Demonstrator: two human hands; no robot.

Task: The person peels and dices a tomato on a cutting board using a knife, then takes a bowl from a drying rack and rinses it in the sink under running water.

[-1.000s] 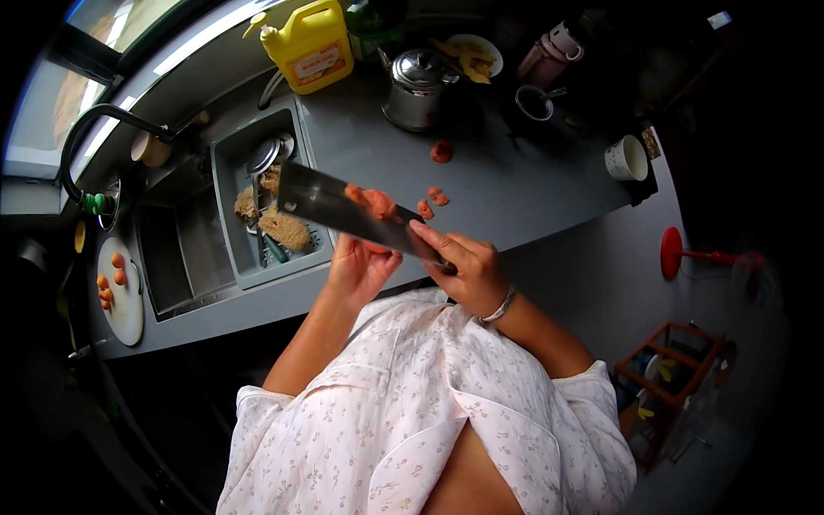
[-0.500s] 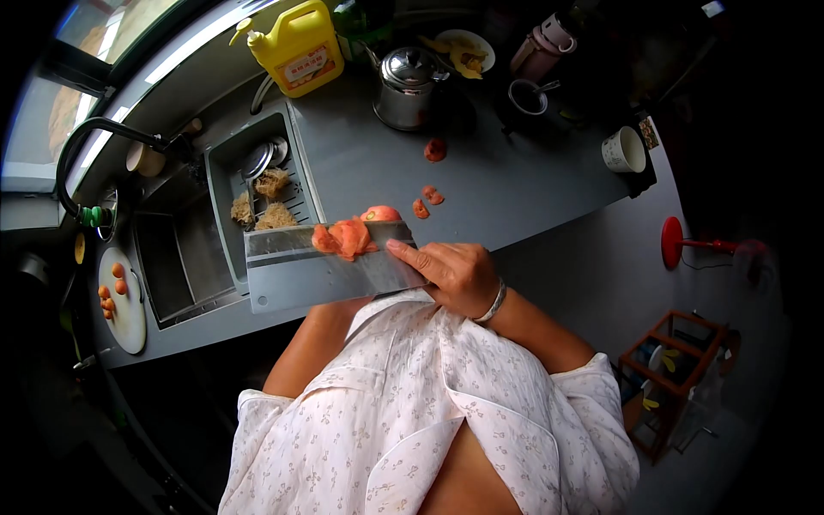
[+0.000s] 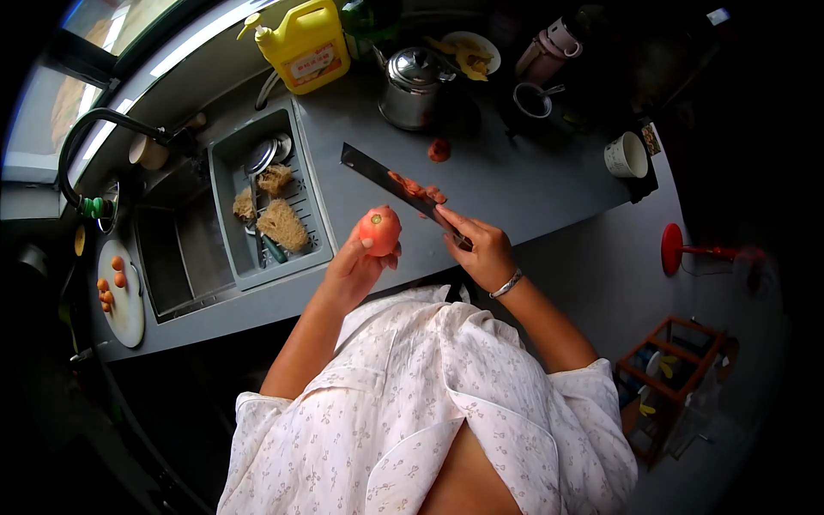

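Observation:
My left hand [image 3: 356, 268] holds up a tomato [image 3: 379, 230], its stem end facing me, near the counter's front edge. To its right, my right hand [image 3: 485, 255] is closed round a cleaver [image 3: 371, 170]. The wide blade is turned nearly edge-on and points up and left over the counter. Tomato pieces [image 3: 414, 186] cling along the blade. Behind the cleaver a small red tomato piece [image 3: 439, 150] lies on the counter. The cleaver's handle is mostly hidden in my right hand.
Left of my hands, a grey drain basket [image 3: 322, 249] holds loofah scrubbers [image 3: 283, 225] beside the sink [image 3: 176, 257]. Several small round orange-brown items lie on a white board [image 3: 129, 318]. A steel pot [image 3: 410, 101], yellow jug [image 3: 311, 64] and patterned cup [image 3: 626, 155] stand farther back.
The cleaver has swung from broad side up near my body to nearly edge-on over the counter. My left hand has come into view from behind the blade with the tomato.

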